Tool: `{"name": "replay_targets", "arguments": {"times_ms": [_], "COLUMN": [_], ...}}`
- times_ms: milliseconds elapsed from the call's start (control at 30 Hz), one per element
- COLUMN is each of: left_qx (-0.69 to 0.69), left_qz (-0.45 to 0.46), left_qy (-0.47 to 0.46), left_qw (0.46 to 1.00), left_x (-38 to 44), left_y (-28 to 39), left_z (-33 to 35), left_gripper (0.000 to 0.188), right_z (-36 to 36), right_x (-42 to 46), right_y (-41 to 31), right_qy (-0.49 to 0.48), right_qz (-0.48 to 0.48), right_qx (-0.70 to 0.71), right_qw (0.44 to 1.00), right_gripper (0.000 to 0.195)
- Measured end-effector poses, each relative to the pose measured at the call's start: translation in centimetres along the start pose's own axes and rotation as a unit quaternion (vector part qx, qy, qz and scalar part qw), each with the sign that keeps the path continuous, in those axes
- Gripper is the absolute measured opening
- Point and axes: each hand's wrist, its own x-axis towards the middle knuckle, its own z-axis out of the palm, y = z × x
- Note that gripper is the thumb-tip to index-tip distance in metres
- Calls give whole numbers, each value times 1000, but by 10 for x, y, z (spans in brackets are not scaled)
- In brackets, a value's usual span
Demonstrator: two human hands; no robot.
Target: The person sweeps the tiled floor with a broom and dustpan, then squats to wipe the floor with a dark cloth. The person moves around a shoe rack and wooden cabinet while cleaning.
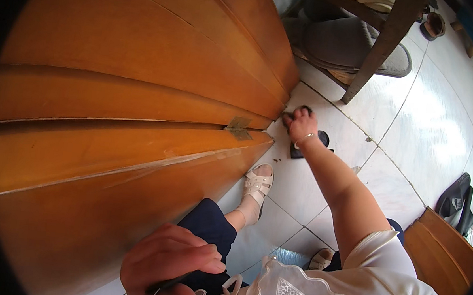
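My right hand [301,126], with a pale bangle on its wrist, reaches down to the tiled floor. Its fingers are bent over a dark shoe [287,119], mostly hidden beneath them. Partly under the wrist lies another black shoe [323,138]. Close to the camera, my left hand [170,260] is raised with its fingers curled toward the thumb. Something dark shows between them, but whether it is a held thing or shadow is unclear. My foot in a cream sandal [257,186] stands just behind the shoes, beside the wooden door.
An orange-brown wooden door [143,53] with a metal hinge [239,128] rises on the left. Grey slippers [336,42] sit on a wooden rack [373,62]. Black slippers [455,200] lie at right, by a wooden panel [444,248]. A brown shoe [433,26] lies farther off.
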Motion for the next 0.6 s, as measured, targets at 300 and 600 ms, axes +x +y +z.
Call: {"name": "replay_targets", "arguments": {"times_ms": [300,600], "left_qx": [-13,0], "left_qz": [-44,-52], "left_qy": [8,-51], "left_qw": [999,997], "left_x": [1,18], "left_y": [-4,16], "left_z": [-9,-18], "left_gripper": [50,54], "right_z": [8,-17], "right_x": [30,21], "right_y": [3,31], "right_qy": [48,18], "right_qz": [51,22], "right_qx": [-13,-21], "right_qw": [997,999], "right_gripper": [25,33]}}
